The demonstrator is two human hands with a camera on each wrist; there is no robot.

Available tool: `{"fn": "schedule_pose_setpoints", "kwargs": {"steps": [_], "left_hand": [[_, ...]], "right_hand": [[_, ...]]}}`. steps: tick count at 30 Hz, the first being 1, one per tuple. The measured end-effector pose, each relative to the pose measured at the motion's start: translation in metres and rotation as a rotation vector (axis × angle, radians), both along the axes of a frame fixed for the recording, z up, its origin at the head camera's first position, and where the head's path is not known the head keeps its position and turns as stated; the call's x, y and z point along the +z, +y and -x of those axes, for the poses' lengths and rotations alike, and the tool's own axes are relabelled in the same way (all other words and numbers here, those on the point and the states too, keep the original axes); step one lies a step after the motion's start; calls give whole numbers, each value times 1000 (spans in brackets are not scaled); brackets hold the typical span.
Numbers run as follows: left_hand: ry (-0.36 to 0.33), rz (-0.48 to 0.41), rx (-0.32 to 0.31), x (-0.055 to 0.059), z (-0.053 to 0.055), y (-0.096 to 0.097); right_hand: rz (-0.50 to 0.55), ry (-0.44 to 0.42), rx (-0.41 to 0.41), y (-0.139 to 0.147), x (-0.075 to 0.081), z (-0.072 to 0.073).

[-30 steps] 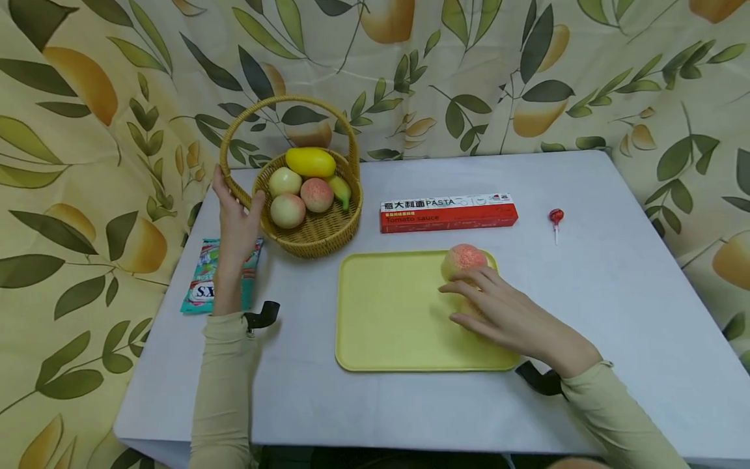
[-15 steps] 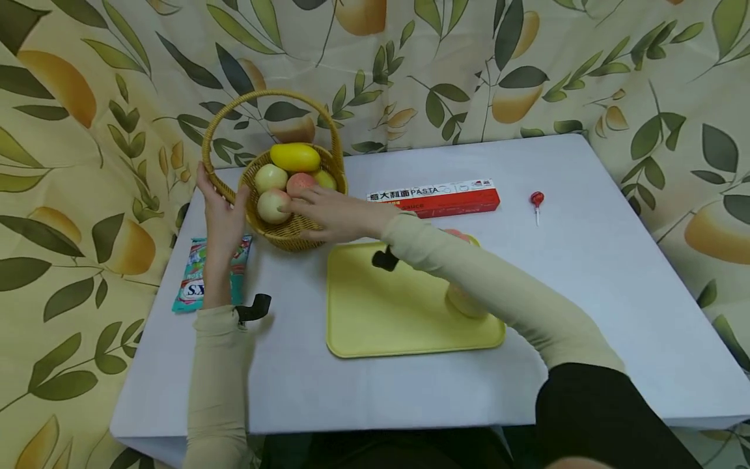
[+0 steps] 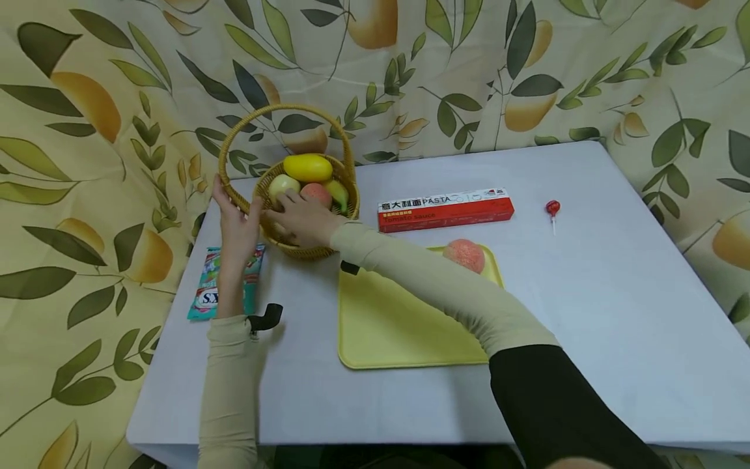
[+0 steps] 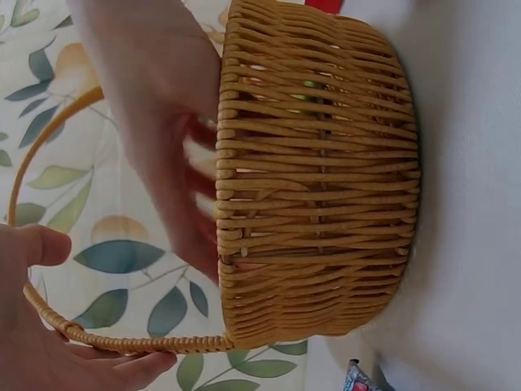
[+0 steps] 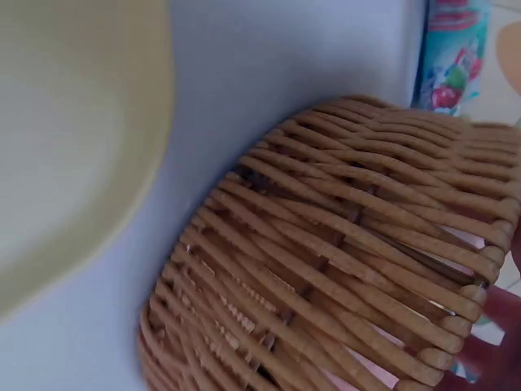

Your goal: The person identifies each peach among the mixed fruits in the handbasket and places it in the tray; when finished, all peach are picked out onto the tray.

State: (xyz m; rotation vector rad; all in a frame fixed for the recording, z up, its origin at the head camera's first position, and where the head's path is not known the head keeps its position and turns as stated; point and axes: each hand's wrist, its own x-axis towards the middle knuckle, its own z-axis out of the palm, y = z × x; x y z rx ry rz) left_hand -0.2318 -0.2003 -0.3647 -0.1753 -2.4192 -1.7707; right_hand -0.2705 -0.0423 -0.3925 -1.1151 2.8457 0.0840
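Observation:
A wicker basket [image 3: 310, 251] at the table's back left holds a yellow mango-like fruit [image 3: 307, 167], a pale round fruit [image 3: 284, 185], a pinkish peach [image 3: 317, 193] and a banana [image 3: 338, 194]. Reaching inside, my right hand [image 3: 307, 218] curls its fingers round a pale peach [image 3: 282, 230] at the front, mostly covered by the hand. My left hand [image 3: 238, 218] steadies the basket from the left. In the left wrist view its fairly straight fingers [image 4: 134, 371] lie against the handle [image 4: 163, 344], and the thumb stands away.
Below the right forearm lies a yellow tray [image 3: 375, 326] with a peach [image 3: 465, 255] at its upper right. A red pasta box [image 3: 445, 212] stands behind it, with a red lollipop [image 3: 553, 208] further right. A teal candy bag [image 3: 205, 286] lies under the left wrist.
My right hand has left a peach on the tray, crossed left to the basket and reached in over the front peach. That tray peach is now hidden by the forearm. The left hand stays put.

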Motion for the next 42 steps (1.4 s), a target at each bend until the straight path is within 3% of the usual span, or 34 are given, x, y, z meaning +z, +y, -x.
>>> {"fn": "schedule_pose_setpoints", "kwargs": {"steps": [7,11,14,17,21,25,31,37,42], "left_hand": [[33,1,24,-25,13,-8],[44,-16,31,-32,11,-11],[38,-28,23,-26,9,-10],[35,-32,12,-12,5,-5],[36,-28,-1,2,-1,-1],[34,-7,-17,5,-2,1],[32,23,-10,3,-1,0],[27,26,-12,2,1,-1],[17,18,-17,0,1,-2]], "right_hand": [[-73,-77,-9,9,3,0],[-80,-76,17,14,10,1],[-12,-34,45,29,21,-5],[115,-30,44,52,36,-17],[244,-18,56,82,49,-41],[273,-13,55,106,54,-71],[257,-76,24,130,50,-99],[320,-167,-59,149,38,-106],[246,-213,-66,160,23,-110]]}}
